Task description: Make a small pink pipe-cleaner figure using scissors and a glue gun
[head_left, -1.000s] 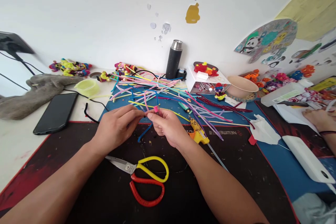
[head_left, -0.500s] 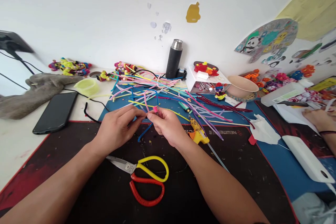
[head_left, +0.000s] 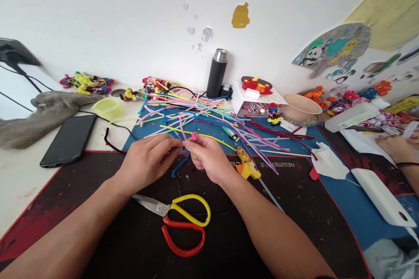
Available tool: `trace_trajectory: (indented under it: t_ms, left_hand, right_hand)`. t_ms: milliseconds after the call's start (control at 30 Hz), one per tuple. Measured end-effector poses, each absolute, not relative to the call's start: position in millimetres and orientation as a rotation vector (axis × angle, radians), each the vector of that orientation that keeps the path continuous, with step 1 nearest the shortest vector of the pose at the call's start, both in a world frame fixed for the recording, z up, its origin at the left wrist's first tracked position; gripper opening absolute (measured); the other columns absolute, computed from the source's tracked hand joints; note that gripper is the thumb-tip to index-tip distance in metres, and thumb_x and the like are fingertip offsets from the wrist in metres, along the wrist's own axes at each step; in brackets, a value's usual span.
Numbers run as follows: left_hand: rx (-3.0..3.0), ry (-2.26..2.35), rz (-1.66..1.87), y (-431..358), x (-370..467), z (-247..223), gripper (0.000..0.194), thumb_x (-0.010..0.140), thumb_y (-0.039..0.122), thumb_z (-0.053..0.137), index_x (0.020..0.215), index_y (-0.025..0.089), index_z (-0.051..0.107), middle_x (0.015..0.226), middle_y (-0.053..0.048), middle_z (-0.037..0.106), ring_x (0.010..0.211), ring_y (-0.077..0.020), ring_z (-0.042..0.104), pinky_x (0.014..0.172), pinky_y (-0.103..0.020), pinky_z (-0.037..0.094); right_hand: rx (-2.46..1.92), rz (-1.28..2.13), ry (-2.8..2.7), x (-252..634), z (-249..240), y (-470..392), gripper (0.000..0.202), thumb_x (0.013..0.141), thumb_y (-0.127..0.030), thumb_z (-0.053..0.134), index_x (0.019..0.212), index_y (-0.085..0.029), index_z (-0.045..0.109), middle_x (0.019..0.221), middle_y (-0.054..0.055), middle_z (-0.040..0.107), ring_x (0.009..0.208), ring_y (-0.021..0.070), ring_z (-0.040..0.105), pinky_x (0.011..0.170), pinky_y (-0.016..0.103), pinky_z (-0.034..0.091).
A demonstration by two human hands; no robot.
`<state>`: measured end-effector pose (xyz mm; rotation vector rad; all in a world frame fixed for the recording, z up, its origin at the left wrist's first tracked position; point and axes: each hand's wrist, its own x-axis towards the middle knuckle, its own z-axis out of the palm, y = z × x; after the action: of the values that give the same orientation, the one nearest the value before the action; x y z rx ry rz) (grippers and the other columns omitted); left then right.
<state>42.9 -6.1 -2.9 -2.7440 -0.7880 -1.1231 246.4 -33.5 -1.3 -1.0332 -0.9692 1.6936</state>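
My right hand [head_left: 209, 157] pinches a small pink piece [head_left: 194, 135], which shows above its fingers. My left hand [head_left: 149, 159] meets it fingertip to fingertip, its fingers closed; whatever lies between them is too small to make out. Beyond both hands spreads a loose heap of coloured pipe cleaners [head_left: 203, 105]. A blue pipe cleaner [head_left: 180, 165] lies bent just below the fingertips. Scissors [head_left: 186, 220] with one yellow and one red handle rest on the dark mat [head_left: 288, 226], blades toward my left wrist.
A yellow glue gun [head_left: 248, 166] lies right of my right hand. Behind stand a black thermos [head_left: 217, 74], a white box [head_left: 238, 103] and a beige bowl [head_left: 301, 108]. A phone [head_left: 68, 141] is at left. Another person's hand [head_left: 394, 148] is at far right, near a white device [head_left: 381, 196].
Both hands stay nearly in place, with only slight finger movement at the fingertips. The pink piece sits almost the same.
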Motion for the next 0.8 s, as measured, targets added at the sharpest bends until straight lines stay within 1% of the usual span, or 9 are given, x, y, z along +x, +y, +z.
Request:
trace_trajectory:
  t_ms: [133,200,300,400,500,633,733,800]
  left_hand:
    - [-2.856,-0.931,-1.306,-8.7,45.8,-4.5,0.004,0.109,0.017,0.064,0.109,0.019,0.068,0.098,-0.004,0.079,0.083,-0.016,0.075,0.078,-0.025,0.056]
    - [-2.892,-1.066,-1.388,-10.4,47.2,-4.7,0.005,0.108,0.02,0.064,0.107,0.019,0.069,0.097,-0.003,0.079,0.082,-0.0154,0.074,0.077,-0.025,0.056]
    - [-2.875,-1.331,-1.512,-11.8,49.1,-3.2,0.009,0.106,0.028,0.066,0.103,0.021,0.071,0.092,-0.001,0.077,0.075,-0.0151,0.071,0.07,-0.025,0.055]
    - [-2.828,-1.519,-1.637,-11.3,50.5,-0.9,0.014,0.104,0.035,0.068,0.098,0.022,0.072,0.089,0.0,0.076,0.072,-0.0152,0.069,0.068,-0.026,0.055]
    - [-2.814,-1.577,-1.686,-10.2,51.2,0.5,0.016,0.103,0.037,0.069,0.096,0.023,0.072,0.086,0.002,0.075,0.071,-0.0148,0.067,0.068,-0.026,0.054]
    - [-2.813,-1.56,-1.684,-10.5,51.4,1.4,0.015,0.103,0.036,0.068,0.095,0.024,0.073,0.086,0.002,0.076,0.072,-0.0146,0.068,0.07,-0.025,0.054]
    - [-2.809,-1.561,-1.673,-11.5,51.4,2.1,0.014,0.102,0.035,0.068,0.095,0.024,0.073,0.086,0.002,0.076,0.072,-0.0147,0.068,0.07,-0.025,0.055]
    - [-2.804,-1.568,-1.672,-12.0,51.3,2.4,0.015,0.102,0.036,0.068,0.095,0.024,0.073,0.086,0.002,0.076,0.072,-0.0149,0.068,0.07,-0.025,0.055]
  right_hand:
    - [-1.037,1.67,-0.986,246.8,0.4,-33.4,0.04,0.081,-0.05,0.085,0.083,-0.024,0.055,0.057,-0.015,0.032,0.046,0.0054,0.02,0.045,0.025,0.01]
    - [-1.04,1.635,-0.999,247.6,2.0,-32.9,0.04,0.081,-0.051,0.084,0.082,-0.024,0.055,0.058,-0.014,0.033,0.046,0.0053,0.022,0.045,0.024,0.011]
    - [-1.061,1.588,-0.986,249.4,4.2,-31.7,0.04,0.08,-0.051,0.084,0.081,-0.023,0.055,0.057,-0.013,0.034,0.047,0.0049,0.022,0.045,0.024,0.012]
    - [-1.078,1.567,-0.957,250.7,5.2,-30.7,0.041,0.078,-0.052,0.083,0.079,-0.023,0.055,0.056,-0.013,0.033,0.046,0.0048,0.022,0.045,0.024,0.013]
    - [-1.08,1.546,-0.952,250.7,4.9,-30.1,0.042,0.078,-0.053,0.083,0.075,-0.024,0.052,0.055,-0.013,0.032,0.046,0.005,0.022,0.045,0.024,0.013]
    - [-1.097,1.505,-0.974,250.4,2.0,-29.2,0.044,0.08,-0.054,0.082,0.074,-0.025,0.05,0.056,-0.013,0.031,0.046,0.0057,0.022,0.045,0.024,0.014]
    - [-1.131,1.454,-1.015,251.5,-1.7,-28.3,0.043,0.082,-0.057,0.081,0.075,-0.024,0.053,0.056,-0.012,0.033,0.047,0.007,0.024,0.045,0.025,0.015]
    - [-1.154,1.421,-1.048,252.6,-3.8,-28.1,0.041,0.083,-0.057,0.082,0.079,-0.024,0.058,0.058,-0.011,0.038,0.048,0.0077,0.027,0.046,0.025,0.018]
